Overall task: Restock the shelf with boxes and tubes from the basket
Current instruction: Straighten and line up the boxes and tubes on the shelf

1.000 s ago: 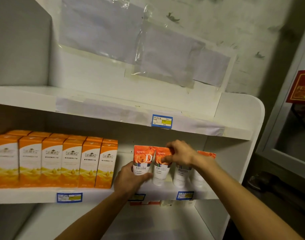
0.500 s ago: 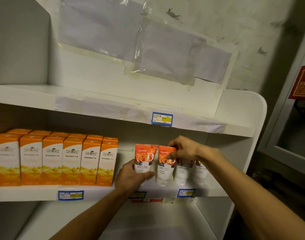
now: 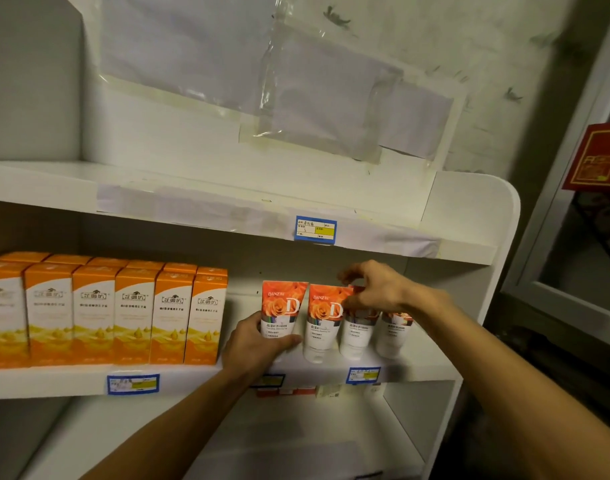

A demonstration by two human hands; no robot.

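White shelf [image 3: 71, 381]: left hand [image 3: 258, 344] holds tube [image 3: 282, 311].

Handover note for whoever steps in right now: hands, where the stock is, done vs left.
Left hand: grips the leftmost tube low down, upright on the middle shelf.
Right hand: fingers curled at the tops of the second tube and third tube; exact grip unclear.
A fourth tube stands at the right end.
Done: orange boxes lined up on the left, four tubes standing.
Left: let go and straighten the row. Basket out of view, so remaining stock is unknown.
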